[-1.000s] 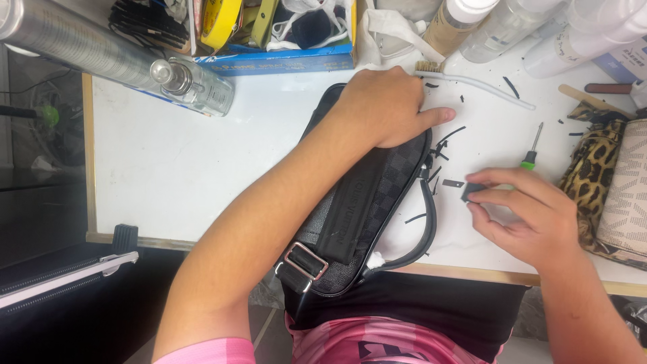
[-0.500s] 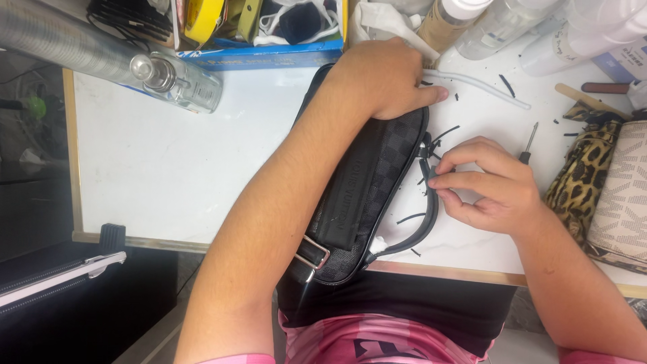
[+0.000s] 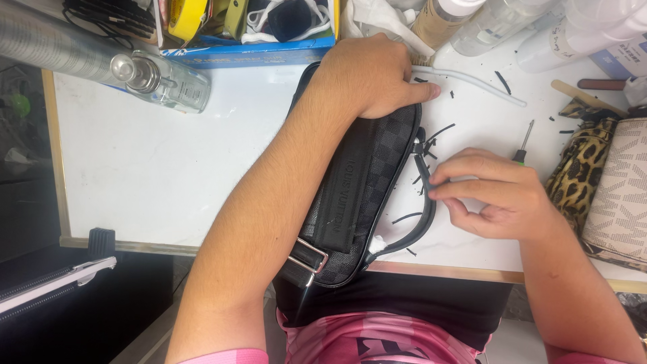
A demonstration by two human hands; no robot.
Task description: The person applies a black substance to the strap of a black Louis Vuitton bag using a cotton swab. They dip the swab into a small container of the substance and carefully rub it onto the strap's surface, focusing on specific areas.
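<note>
A black checkered bag (image 3: 367, 189) lies across the white tabletop (image 3: 155, 168), its lower end hanging over the near edge. My left hand (image 3: 374, 74) presses flat on the bag's far end, fingers spread toward the right. My right hand (image 3: 495, 192) pinches the bag's thin black strap (image 3: 423, 219) at the right side, fingertips closed on it. Small black trimmings (image 3: 438, 131) lie scattered around the strap.
A clear glass bottle (image 3: 165, 81) lies at the back left. A blue tray of tape rolls (image 3: 249, 27) and several plastic bottles (image 3: 499, 23) line the back edge. A small screwdriver (image 3: 522, 145) and leopard-print and patterned pouches (image 3: 606, 182) sit at the right.
My right hand has moved left from the tabletop to the bag's strap and pinched it. My left hand has stayed on the bag.
</note>
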